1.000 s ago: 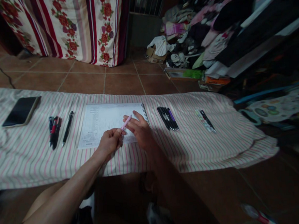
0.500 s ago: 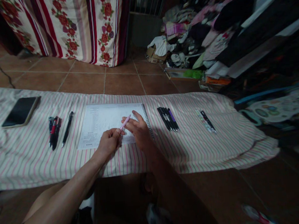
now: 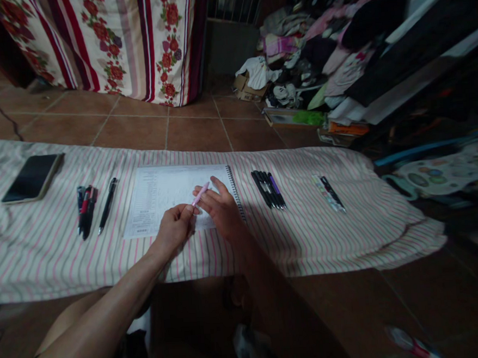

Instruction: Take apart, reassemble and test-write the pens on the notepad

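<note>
Pink pen (image 3: 200,194) is the one in play here, held up over the lower right part of a spiral notebook (image 3: 162,190) with a printed form on its open page. The left hand (image 3: 173,230) has it pinched narrow between thumb and fingers, down near the pen's lower end. The right hand (image 3: 221,210) sits just beside it with its fingers spread fairly wide around the upper end. Can't really tell from this angle whether they're touching the pen or just close.

Everything's laid out in a row along a striped cloth (image 3: 32,259). Toward its left end there's a phone (image 3: 32,178), then a bunch of pens (image 3: 86,211) and a single black pen (image 3: 107,205). Right of the notebook is a tight group of dark pens (image 3: 267,189), and nearer the right end a black pen (image 3: 330,192) lies on a pale strip (image 3: 326,195).

So as things stand, one pen is up in hand while the others lie in their groups, and no other pen is being touched. Any writing on the form is too small to make out, so I can't say how much is filled in or left.
</note>
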### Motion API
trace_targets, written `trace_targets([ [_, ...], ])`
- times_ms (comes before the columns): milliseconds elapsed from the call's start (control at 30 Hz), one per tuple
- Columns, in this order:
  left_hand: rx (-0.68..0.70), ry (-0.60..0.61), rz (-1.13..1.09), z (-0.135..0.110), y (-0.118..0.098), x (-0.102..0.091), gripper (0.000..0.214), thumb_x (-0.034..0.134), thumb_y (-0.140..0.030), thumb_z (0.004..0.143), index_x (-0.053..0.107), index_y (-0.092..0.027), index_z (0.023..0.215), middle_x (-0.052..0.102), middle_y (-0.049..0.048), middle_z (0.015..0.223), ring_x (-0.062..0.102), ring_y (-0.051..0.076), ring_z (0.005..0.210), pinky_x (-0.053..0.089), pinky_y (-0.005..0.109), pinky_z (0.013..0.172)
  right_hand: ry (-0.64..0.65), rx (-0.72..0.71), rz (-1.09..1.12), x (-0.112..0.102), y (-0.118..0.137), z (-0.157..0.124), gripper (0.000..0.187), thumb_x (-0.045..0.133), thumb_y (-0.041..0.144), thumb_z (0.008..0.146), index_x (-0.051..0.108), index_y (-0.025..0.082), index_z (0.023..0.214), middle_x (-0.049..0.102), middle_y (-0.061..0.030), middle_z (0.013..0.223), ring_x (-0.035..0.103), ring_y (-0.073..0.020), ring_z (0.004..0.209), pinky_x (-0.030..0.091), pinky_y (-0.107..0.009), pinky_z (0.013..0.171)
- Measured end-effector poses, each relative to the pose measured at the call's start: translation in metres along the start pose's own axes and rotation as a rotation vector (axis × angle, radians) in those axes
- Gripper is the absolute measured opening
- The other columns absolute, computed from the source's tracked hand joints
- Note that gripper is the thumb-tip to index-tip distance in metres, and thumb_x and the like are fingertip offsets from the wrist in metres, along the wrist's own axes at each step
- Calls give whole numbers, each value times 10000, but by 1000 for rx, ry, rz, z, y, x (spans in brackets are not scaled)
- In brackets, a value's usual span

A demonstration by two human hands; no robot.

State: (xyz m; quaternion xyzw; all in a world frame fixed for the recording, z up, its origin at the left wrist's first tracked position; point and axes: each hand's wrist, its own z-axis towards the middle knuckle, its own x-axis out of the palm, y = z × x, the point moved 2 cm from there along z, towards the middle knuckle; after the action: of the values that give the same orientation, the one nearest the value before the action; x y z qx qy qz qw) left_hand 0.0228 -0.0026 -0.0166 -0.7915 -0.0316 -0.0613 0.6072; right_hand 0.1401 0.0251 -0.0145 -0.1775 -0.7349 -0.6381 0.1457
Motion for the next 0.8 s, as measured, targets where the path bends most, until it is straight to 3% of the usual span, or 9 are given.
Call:
trace_targets([
  [133, 23, -36, 124, 0, -1, -3, 339, 580, -500, 758, 597, -162, 735, 354, -86, 384, 292, 66, 341, 209, 199, 362, -78, 38, -233, -5, -1, 1, 360, 707, 399, 675, 573, 196, 940, 693, -26, 831, 650, -146, 738, 519, -292, 697],
  [267, 78, -39, 220, -1, 1, -3, 326, 583, -476, 747, 618, -153, 730, 372, -79, 420, 315, 64, 374, 232, 193, 382, -54, 23, -409, -8, -1, 1, 266, 702, 417, 672, 603, 182, 748, 657, 5, 630, 595, -123, 593, 470, -260, 595],
  [500, -39, 4, 41, -4, -3, 3, 345, 572, -503, 738, 576, -159, 711, 339, -90, 374, 279, 61, 333, 222, 195, 359, -7, 8, -143, -12, 7, 6, 353, 703, 324, 668, 631, 199, 991, 734, -37, 867, 674, -153, 772, 526, -282, 729],
  [800, 5, 19, 78, -2, 5, 1, 338, 605, -490, 742, 598, -152, 738, 398, -79, 419, 346, 62, 348, 270, 194, 374, -97, 1, -129, -11, 11, 5, 261, 684, 277, 681, 663, 193, 928, 736, -26, 839, 661, -112, 738, 504, -199, 627],
])
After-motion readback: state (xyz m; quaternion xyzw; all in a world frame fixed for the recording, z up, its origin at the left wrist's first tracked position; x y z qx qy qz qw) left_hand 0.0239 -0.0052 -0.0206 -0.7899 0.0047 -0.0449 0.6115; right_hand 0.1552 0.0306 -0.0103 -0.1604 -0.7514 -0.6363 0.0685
